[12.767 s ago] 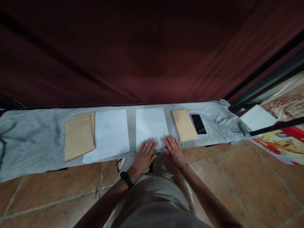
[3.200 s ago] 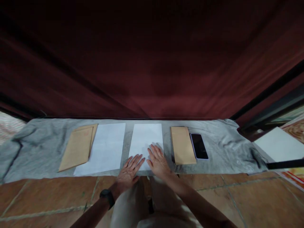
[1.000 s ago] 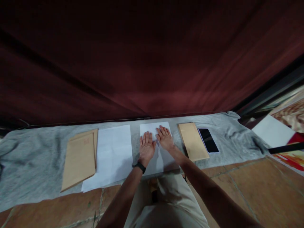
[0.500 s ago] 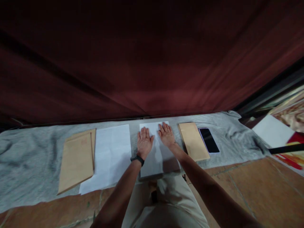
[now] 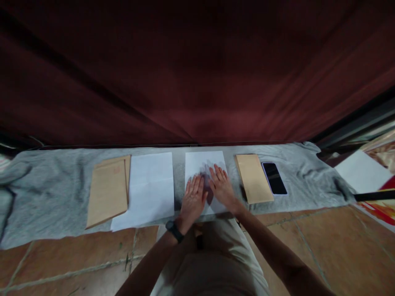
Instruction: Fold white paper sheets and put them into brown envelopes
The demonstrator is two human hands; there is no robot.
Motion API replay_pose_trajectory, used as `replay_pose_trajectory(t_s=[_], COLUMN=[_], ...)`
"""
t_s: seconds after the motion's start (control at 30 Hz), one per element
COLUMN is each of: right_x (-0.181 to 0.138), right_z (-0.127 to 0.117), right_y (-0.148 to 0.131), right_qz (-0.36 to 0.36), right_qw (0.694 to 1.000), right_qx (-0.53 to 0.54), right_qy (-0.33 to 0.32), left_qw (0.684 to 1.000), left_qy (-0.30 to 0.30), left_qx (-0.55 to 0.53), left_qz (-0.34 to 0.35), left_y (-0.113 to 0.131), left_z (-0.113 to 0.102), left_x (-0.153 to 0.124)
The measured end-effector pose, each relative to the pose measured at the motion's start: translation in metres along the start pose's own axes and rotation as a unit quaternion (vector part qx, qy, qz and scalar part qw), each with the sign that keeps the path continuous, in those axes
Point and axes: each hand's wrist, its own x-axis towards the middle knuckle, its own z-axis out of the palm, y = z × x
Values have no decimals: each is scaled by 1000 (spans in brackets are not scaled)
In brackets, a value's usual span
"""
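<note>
– Two questions on the head view: where's the small white sheet (image 5: pixel 203 162), and what are the left hand (image 5: pixel 194 199) and right hand (image 5: pixel 221 188) doing?

– It's on the grey cloth (image 5: pixel 55 193) over the tiled floor (image 5: pixel 308 230), between a bigger white sheet (image 5: pixel 151 185) and a brown envelope (image 5: pixel 253 179), phone (image 5: pixel 274 178) just beside that. Both hands lie palm down on its near half, fingers stretched out, slightly apart, gripping nothing.

Matt white paper sheet (image 5: pixel 202 164) lies on soft grey knit cloth (image 5: pixel 55 193). Brown envelopes (image 5: pixel 108 191) look like dull kraft paper. The phone (image 5: pixel 274 178) is glossy glass; the floor (image 5: pixel 324 242) is worn terracotta tile.
</note>
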Motion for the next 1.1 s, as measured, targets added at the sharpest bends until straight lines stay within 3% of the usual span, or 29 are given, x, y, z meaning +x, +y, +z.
replay_pose_trajectory(t_s=[0.13,0.27,0.4,0.57,0.83,1.1], right_x=[-72,-106,-119,-134,-132,-140], right_z=[-9,-12,-19,-28,-17,-25], right_y=[-20,-16,4,16,-14,6], right_qz=[-57,-56,-48,-50,-103,-97], right_qw=[998,998,998,998,994,994], right_qx=[3,-16,-38,-36,-11,11], right_qy=[-28,-22,-19,-13,-41,-55], left_qw=[995,990,992,992,980,985], left_qy=[-27,-35,-34,-59,-89,-86], left_qx=[20,33,45,74,87,39], left_qz=[95,136,114,82,157,144], left_y=[12,1,-7,3,31,21], left_z=[-4,-7,-10,-18,-7,4], left_x=[-54,-74,-88,-108,-88,-96])
